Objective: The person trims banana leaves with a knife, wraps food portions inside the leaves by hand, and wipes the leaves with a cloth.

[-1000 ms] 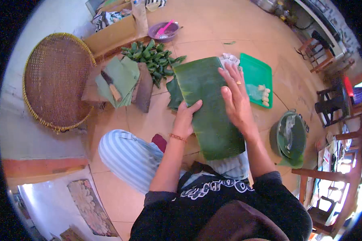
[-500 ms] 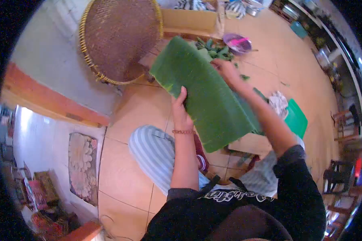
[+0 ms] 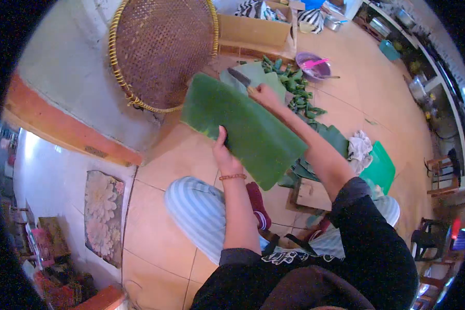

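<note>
My left hand (image 3: 227, 156), wearing a beaded bracelet, grips a broad piece of banana leaf (image 3: 243, 129) by its near edge, thumb on top. The leaf is held in the air above my lap. At its far edge my right hand (image 3: 265, 97) is closed round the light handle of a knife (image 3: 238, 77). The dark blade points up and left. A paler leaf piece (image 3: 272, 82) shows behind the knife; whether it is joined to the held leaf I cannot tell.
Small folded green leaf bundles (image 3: 297, 88) lie on the tiled floor beside a purple basin (image 3: 320, 71). Nearer are stacked leaf pieces (image 3: 336, 138), a white cloth (image 3: 359, 146), a green tray (image 3: 382, 166) and a wooden block (image 3: 313, 194). A large woven basket (image 3: 165, 51) leans at left.
My right hand has moved left and slightly down along the leaf's far edge, and the knife blade has come into view. The held leaf has shifted left and shows a smaller surface.
</note>
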A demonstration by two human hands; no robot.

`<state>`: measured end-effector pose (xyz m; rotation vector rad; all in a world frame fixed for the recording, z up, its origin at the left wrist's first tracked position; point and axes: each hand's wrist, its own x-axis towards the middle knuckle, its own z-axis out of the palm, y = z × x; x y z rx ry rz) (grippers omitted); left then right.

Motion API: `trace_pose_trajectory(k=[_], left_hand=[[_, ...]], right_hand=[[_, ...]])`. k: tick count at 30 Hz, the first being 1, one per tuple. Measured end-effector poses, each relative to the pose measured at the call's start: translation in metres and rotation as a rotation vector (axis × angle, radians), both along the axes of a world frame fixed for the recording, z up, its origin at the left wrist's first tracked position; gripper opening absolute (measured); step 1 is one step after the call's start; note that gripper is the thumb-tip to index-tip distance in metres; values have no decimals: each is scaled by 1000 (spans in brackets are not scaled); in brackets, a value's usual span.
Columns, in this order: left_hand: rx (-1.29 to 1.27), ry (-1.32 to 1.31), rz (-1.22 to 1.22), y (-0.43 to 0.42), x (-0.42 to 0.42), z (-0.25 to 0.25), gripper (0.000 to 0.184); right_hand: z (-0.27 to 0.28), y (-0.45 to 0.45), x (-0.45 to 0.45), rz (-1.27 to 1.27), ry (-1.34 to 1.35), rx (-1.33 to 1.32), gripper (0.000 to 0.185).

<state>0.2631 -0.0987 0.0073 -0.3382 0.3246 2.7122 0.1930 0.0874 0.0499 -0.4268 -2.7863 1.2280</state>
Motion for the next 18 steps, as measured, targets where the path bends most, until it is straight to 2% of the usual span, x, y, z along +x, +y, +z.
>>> trace_pose_trajectory(k=[1,4,6,8,11,12,15,18], left_hand=[[21,4,-17,1,10,13,29],[49,35,-24,13,5,20,32],[58,62,-11,19,8,37,32],[178,74,-97,27,14,61,33],[217,88,-193,44,8,67,34],[204,93,-218,49,6,68,34],[104,179,-180,84,-2,29,44],[185,107,-212,97,10,35,31]], right_hand=[[47,-5,28,-47,-119,-196,41],[85,14,70,-67,-1,-407,35],[107,31,114,-173,113,-387,33],[149,43,183,-153,190,-390,37],[162,71,239,-210,60,-281,34],[162,77,251,-218,22,-233,34],[170,73,288,-238,3,-195,34],[161,67,341,-250,132,-104,37]])
